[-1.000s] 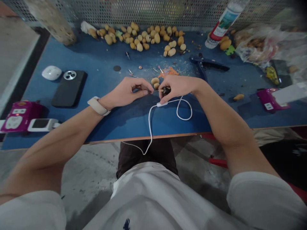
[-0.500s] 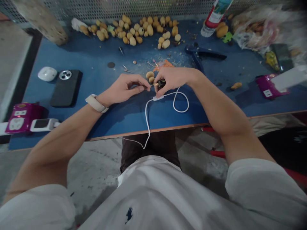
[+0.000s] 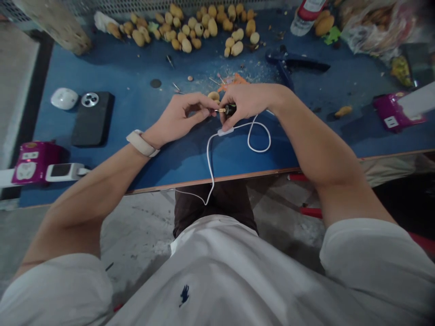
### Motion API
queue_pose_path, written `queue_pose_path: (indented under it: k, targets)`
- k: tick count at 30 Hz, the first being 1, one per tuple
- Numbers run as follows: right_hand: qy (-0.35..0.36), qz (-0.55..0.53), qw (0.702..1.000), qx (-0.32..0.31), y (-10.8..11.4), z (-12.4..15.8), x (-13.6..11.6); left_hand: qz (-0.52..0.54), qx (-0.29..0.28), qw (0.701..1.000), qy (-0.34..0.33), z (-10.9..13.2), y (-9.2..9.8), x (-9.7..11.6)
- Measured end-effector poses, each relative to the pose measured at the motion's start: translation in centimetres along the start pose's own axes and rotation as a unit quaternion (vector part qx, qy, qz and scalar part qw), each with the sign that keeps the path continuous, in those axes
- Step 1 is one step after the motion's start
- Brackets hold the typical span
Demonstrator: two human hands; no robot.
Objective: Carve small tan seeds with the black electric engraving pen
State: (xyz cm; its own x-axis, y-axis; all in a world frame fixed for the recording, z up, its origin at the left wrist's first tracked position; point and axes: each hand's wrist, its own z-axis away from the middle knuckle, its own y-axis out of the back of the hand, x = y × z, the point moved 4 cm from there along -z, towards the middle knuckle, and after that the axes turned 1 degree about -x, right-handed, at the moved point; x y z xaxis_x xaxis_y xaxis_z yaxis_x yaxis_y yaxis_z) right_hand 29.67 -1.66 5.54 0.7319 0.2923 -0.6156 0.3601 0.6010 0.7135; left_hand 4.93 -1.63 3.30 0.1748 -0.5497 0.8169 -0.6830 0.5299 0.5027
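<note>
Head view: the right hand [image 3: 245, 99] has its grip clamped on a small black tool [image 3: 231, 110], held just above the blue desk [image 3: 136, 77] between both hands. The left hand [image 3: 183, 113] meets it from the left. Its thumb and forefinger are pinched together at the tool's brass tip, it seems, though that part is too small to be sure. A white cable [image 3: 211, 158] loops just below the right grip and drops over the desk edge. Beyond both grips lies a heap of yellow nuts [image 3: 190, 31]; well left of the left grip — a black phone [image 3: 91, 118].

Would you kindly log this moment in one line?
left hand: pinches tool tip | right hand: grips black tool | cable: on table
</note>
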Motion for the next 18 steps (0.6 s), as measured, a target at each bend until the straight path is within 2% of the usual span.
queue_pose_path:
  k: [3, 9, 14, 18]
  targets:
    - [-0.004, 0.045, 0.998, -0.041, 0.0, -0.3, 0.3, -0.038, 0.005, 0.999, -0.015, -0.1, 0.6, -0.3]
    - [0.012, 0.056, 0.997, -0.049, 0.1, 0.3, -0.7, -0.182, -0.011, 0.982, -0.043, 0.0, 2.2, -1.5]
    - [0.023, 0.03, 0.998, -0.05, 0.1, 0.3, -0.5, -0.249, -0.041, 0.966, -0.061, -0.5, 1.5, -2.8]
    - [0.032, 0.025, 0.998, -0.052, 0.0, 0.3, -1.2, -0.277, -0.097, 0.95, -0.106, -1.8, 0.7, -2.2]
